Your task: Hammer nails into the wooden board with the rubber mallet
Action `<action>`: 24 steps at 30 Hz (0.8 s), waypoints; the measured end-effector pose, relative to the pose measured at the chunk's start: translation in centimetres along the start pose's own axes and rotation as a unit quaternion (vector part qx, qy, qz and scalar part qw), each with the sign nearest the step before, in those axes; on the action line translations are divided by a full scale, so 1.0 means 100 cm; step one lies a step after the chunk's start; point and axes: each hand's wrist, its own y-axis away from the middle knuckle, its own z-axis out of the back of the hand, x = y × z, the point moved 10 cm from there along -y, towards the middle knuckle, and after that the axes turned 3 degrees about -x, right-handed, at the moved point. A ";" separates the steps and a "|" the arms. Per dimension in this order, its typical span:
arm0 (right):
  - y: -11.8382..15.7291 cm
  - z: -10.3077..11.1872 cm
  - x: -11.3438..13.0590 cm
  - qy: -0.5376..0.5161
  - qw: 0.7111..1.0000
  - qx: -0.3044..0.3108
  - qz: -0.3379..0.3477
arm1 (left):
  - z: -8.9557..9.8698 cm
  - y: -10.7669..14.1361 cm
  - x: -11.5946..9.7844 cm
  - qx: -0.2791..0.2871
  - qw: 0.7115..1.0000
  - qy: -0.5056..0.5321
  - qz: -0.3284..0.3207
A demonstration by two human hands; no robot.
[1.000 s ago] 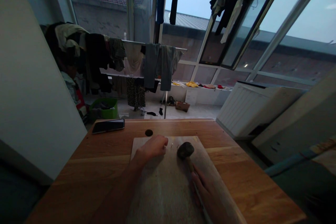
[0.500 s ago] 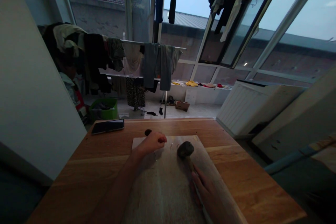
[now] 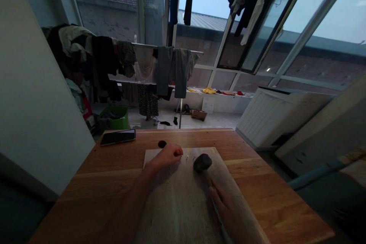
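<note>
Nearest the camera, at the bottom edge, the right hand point(image 3: 227, 209) is closed around the handle of a mallet point(image 3: 202, 162), whose dark head rests on a pale board point(image 3: 177, 206) just ahead of the knuckles. To its left the left hand point(image 3: 167, 155) lies on the board's far part, fingers curled together near a small nail point(image 3: 187, 158) — whether the fingertips pinch anything I cannot tell, the light being dim. That nail stands between the left hand and the mallet head, close to both. Under the board runs a wooden table point(image 3: 271, 194); just beyond the left hand a round dark hole point(image 3: 162, 144) shows in its top, and a phone point(image 3: 117, 137) lies flat at the far left corner. Farther off — past the table's edge — a rack point(image 3: 160, 68) hung with clothes stands before tall windows point(image 3: 217, 11), with a green basket point(image 3: 113, 118) on the floor to the left.
</note>
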 end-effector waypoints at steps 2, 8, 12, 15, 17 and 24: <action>0.000 0.000 0.001 -0.006 1.000 0.004 0.003 | 0.000 0.000 0.000 -0.001 1.000 -0.004 -0.001; -0.002 -0.001 -0.011 -0.006 1.000 0.017 -0.020 | 0.000 0.000 0.000 0.016 0.999 -0.033 -0.004; -0.002 0.003 -0.009 0.000 1.000 -0.003 0.002 | 0.001 0.001 -0.001 0.019 0.999 -0.038 -0.003; -0.001 0.002 -0.003 -0.015 1.000 -0.004 0.001 | 0.002 0.001 0.000 0.009 1.000 -0.017 0.004; -0.001 0.000 0.002 -0.014 1.000 0.008 -0.001 | 0.002 0.000 -0.001 0.004 1.000 -0.014 0.002; 0.001 0.001 0.000 -0.014 1.000 -0.017 -0.002 | -0.001 0.000 0.000 0.011 0.999 -0.035 0.014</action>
